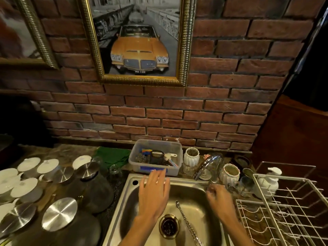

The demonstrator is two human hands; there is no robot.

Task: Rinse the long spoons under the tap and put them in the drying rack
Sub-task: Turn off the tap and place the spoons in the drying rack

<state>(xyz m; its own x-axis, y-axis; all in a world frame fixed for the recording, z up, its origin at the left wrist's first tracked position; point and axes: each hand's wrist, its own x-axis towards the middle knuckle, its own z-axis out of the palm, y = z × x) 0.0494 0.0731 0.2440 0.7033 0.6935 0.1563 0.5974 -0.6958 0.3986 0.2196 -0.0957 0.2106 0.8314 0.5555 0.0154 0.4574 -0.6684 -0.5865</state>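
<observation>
where a brick wall [177, 110] backs the dark tabletop [58, 153], left hand [154, 190] fingers spread above the steel sink [122, 206]; right hand [219, 197] fingers blurred, cannot tell.

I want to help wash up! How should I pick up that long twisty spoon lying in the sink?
Pinch the long twisted metal spoon around the middle of its thin handle, coming straight down from above. It lies flat on the steel sink floor beside the drain.

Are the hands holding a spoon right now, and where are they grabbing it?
No. The left hand is spread open over the sink. The right hand is blurred near the tap. The long spoon lies untouched in the sink.
</observation>
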